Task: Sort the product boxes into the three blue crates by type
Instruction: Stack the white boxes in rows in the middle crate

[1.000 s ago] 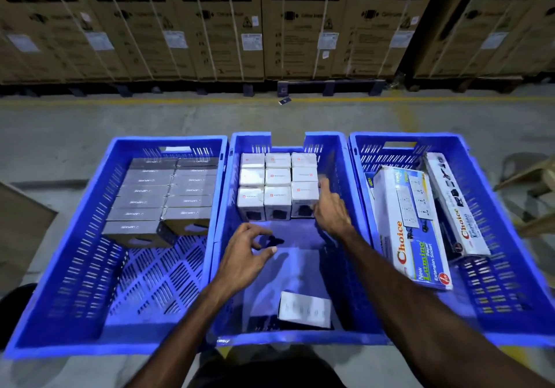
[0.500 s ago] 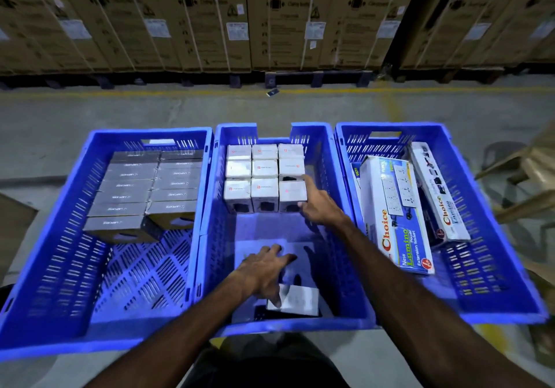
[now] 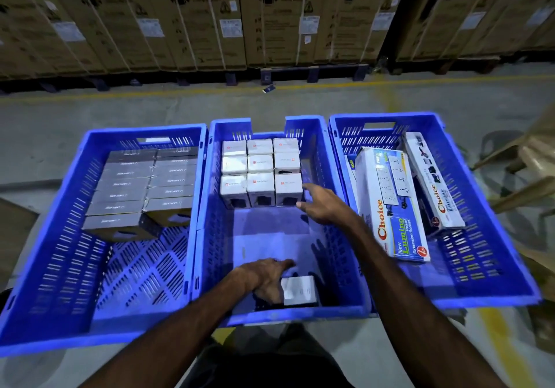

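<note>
plastic crates, glossy cardbd boxes

the scene was dim, with a cool light from above that made the crates glow a saturated blue at their rims. soft hand shadows lay on the middle crate's floor. edges bowed with wide-angle distortion, and the cartons behind looked soft and blurred.

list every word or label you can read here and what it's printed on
"WASHING MACHINE": on the brown cartons at the back.
"Choice": on the big socket box in the right crate.
"New Lumino Power Extension Socket": same box.
"Choice": on the long white box beside it.
Too blurred to read: grey boxes, small white boxes, carton stickers.
</note>
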Motion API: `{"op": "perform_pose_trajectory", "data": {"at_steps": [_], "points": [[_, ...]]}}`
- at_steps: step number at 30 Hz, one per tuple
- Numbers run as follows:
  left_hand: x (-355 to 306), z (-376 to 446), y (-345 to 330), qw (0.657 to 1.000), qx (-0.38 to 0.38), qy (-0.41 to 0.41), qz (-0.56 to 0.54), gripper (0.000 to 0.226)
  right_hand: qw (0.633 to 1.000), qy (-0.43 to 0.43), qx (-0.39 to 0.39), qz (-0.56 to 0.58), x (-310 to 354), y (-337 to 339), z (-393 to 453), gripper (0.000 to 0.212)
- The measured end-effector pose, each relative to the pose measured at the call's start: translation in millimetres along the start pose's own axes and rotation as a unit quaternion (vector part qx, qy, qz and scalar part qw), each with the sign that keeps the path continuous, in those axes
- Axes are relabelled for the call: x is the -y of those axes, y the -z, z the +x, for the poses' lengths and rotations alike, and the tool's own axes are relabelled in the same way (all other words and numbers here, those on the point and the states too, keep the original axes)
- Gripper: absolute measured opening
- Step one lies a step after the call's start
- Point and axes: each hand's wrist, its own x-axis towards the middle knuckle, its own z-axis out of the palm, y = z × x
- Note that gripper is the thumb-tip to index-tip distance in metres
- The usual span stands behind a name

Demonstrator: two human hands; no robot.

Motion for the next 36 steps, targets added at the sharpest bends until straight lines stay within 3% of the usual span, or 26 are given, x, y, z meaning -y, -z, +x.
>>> {"op": "perform_pose_trajectory", "data": {"at_steps": [3, 7, 11, 13, 15, 17, 19, 22, 26, 29, 31, 33, 36], "points": [[-0.6, -3.6, -4.2, 1.000, -0.018, -0.005, 0.019, 0.102, 1.000, 0.013, 0.011, 0.001, -4.3, -6.8, -5.0, 0.050], [13.2, 3.6, -21.9, 0.995, -0.052, -0.030, 0.080, 0.088, 1.000, 0.017, 0.020, 0.009, -8.2, -12.5, -15.9, 0.054], [25.9, 1.9, -16.8, 0.980, -0.148, -0.021, -0.129, 0.058, 0.998, 0.016, -0.025, 0.060, -12.8, -6.8, -28.2, 0.044], [21.0, -12.1, -2.7, 0.923, -0.162, 0.002, -0.350, 0.048, 0.992, 0.028, -0.053, 0.113, -13.8, -2.5, -35.3, 0.036], [20.3, -28.1, 11.8, 0.823, -0.129, -0.016, -0.553, 0.040, 0.988, 0.042, -0.066, 0.130, -13.6, 1.9, -39.9, 0.034], [25.6, -43.2, 23.6, 0.726, -0.055, -0.055, -0.683, 0.041, 0.986, 0.046, -0.048, 0.152, -11.0, 4.9, -41.7, 0.037], [30.4, -55.2, 29.9, 0.662, -0.003, -0.087, -0.744, 0.048, 0.975, 0.050, -0.020, 0.215, 0.4, 8.3, -46.2, 0.034], [35.2, -62.2, 29.9, 0.626, 0.015, -0.119, -0.771, 0.062, 0.955, 0.066, 0.018, 0.288, 19.2, 11.3, -52.1, 0.035], [37.3, -72.8, 34.5, 0.541, 0.026, -0.168, -0.824, 0.056, 0.945, 0.102, 0.038, 0.307, 35.8, 11.9, -51.6, 0.034], [37.9, -82.7, 40.8, 0.496, 0.026, -0.180, -0.849, 0.050, 0.932, 0.145, 0.058, 0.327, 40.4, 11.4, -49.5, 0.056], [39.3, -87.9, 44.0, 0.484, 0.038, -0.168, -0.858, 0.053, 0.927, 0.177, 0.069, 0.323, 44.6, 9.8, -49.2, 0.067], [43.8, -89.6, 45.1, 0.487, 0.047, -0.145, -0.860, 0.064, 0.925, 0.183, 0.077, 0.325, 47.4, 8.7, -48.0, 0.065], [48.7, -95.8, 47.6, 0.522, 0.036, -0.124, -0.843, 0.078, 0.909, 0.137, 0.072, 0.388, 52.0, 3.1, -45.7, 0.051]]}}
